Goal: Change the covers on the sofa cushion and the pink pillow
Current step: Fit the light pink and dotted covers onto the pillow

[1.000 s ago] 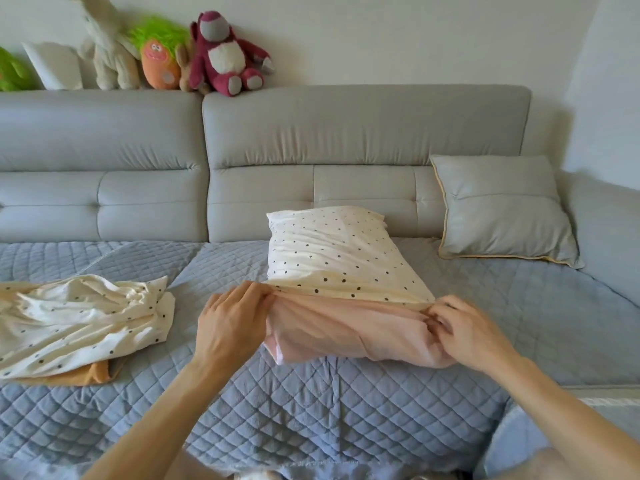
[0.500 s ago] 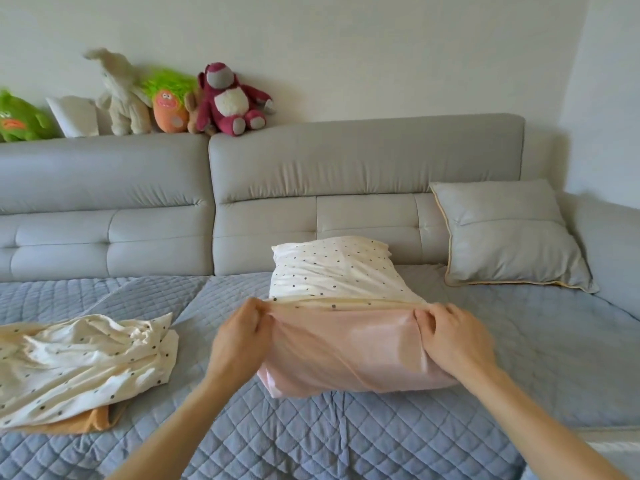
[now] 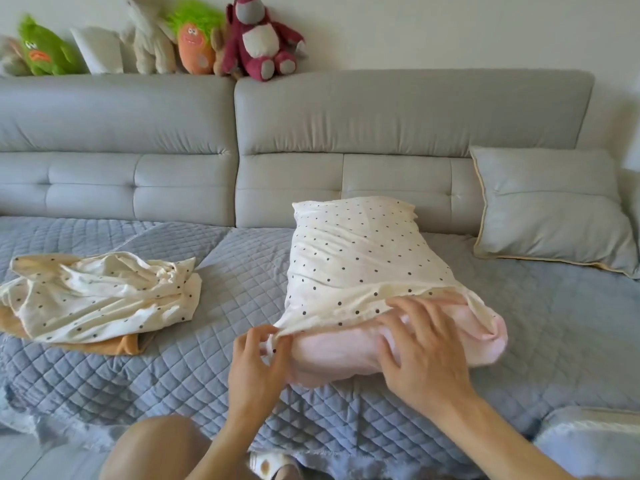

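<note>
Change: right hand (image 3: 420, 355) is now lying flat with fingers spread over the pillow's open end, where half a second ago it was gripping the cover's edge; polka-dot cover (image 3: 353, 258) is sitting further down the pillow.
Left hand (image 3: 258, 358): fingers are pinching the cover's hem at the near left corner, thumb and forefinger closed on the cloth.
Right hand: fingers are lying wide and fairly straight, pressing on the pink cloth just below the hem, holding nothing.
Pink pillow (image 3: 349, 353): lying on the quilted grey sofa throw (image 3: 561, 327), centre-right, mostly inside the cover; its near end is still sticking out, bunched under the right hand.
Second dotted cover (image 3: 100, 299): lying crumpled on the throw to the left, well apart from the pillow, with tan cloth (image 3: 114, 344) showing beneath it.
Grey cushion (image 3: 550, 206): leaning against the sofa back (image 3: 408, 112) at right.
Plush toys (image 3: 259, 39): sitting in a row on top of the backrest.
</note>
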A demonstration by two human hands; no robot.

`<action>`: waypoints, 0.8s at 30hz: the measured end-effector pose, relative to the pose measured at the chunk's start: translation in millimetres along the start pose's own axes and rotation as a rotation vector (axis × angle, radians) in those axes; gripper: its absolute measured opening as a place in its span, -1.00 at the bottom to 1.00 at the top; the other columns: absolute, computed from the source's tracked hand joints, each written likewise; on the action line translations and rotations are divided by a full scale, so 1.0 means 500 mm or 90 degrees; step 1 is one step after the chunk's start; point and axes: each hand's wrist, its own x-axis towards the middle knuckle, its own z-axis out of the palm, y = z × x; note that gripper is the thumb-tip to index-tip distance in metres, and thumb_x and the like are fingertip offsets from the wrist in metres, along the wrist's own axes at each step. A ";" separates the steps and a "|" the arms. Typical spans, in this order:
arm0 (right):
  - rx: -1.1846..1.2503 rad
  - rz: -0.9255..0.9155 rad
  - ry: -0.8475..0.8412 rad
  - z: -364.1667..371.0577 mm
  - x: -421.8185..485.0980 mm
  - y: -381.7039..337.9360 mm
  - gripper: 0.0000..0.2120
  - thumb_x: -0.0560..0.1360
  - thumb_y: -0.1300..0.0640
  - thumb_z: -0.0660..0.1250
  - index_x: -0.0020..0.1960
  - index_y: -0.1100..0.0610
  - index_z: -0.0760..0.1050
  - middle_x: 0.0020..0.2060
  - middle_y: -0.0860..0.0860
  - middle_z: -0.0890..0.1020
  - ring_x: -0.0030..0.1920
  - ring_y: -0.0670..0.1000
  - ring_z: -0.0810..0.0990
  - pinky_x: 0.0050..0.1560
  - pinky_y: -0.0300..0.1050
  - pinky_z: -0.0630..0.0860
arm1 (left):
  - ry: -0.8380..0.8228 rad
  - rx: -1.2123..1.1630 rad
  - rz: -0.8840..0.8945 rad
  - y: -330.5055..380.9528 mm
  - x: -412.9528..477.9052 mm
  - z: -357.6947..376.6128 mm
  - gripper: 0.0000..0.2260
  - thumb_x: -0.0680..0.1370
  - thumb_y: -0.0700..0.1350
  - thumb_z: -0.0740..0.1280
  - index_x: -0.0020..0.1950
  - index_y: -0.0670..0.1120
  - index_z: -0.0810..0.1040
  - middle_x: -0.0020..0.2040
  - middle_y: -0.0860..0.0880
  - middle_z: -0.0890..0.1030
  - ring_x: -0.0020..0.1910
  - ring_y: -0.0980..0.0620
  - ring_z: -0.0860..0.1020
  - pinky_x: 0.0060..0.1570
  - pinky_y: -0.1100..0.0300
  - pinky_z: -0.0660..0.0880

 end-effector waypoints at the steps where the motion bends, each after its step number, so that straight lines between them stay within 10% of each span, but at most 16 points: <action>1: 0.043 -0.042 -0.013 0.011 -0.006 -0.036 -0.83 0.44 0.11 0.39 0.03 0.10 0.59 0.15 0.02 0.58 0.11 0.10 0.53 -0.02 0.00 0.48 | -0.001 -0.025 -0.015 0.002 0.007 -0.006 -0.88 0.58 0.14 0.31 0.06 0.17 0.51 0.05 0.16 0.55 -0.14 0.25 0.56 -0.31 0.35 0.47; 7: 0.179 -0.058 -0.167 0.092 0.025 -0.165 -0.61 0.56 -0.08 0.20 0.31 0.05 0.48 0.20 -0.12 0.53 0.06 -0.06 0.61 -0.16 -0.12 0.63 | 0.003 -0.089 -0.003 0.033 0.063 -0.041 -0.77 0.62 0.03 0.29 -0.20 0.09 0.64 -0.29 0.09 0.68 -0.26 0.06 0.61 -0.18 0.04 0.56; 16: 0.027 -0.003 -0.173 0.090 0.139 -0.134 -0.72 0.54 -0.08 0.30 0.24 -0.17 0.40 0.10 -0.17 0.52 -0.26 -0.01 0.63 -0.48 -0.10 0.50 | -0.060 -0.260 0.047 0.110 0.121 -0.082 -0.73 0.63 0.01 0.26 -0.10 -0.13 0.62 -0.18 -0.25 0.62 -0.26 -0.05 0.55 -0.15 -0.13 0.56; 24: 0.049 -0.045 -0.186 0.091 0.156 -0.134 -0.87 0.49 0.01 0.33 0.02 -0.03 0.53 -0.10 -0.06 0.57 -0.23 0.03 0.62 -0.39 -0.10 0.50 | -0.213 -0.099 0.049 0.120 0.165 -0.096 -0.62 0.61 0.09 0.28 -0.07 -0.25 0.49 -0.28 -0.06 0.55 -0.28 0.03 0.52 -0.14 -0.08 0.55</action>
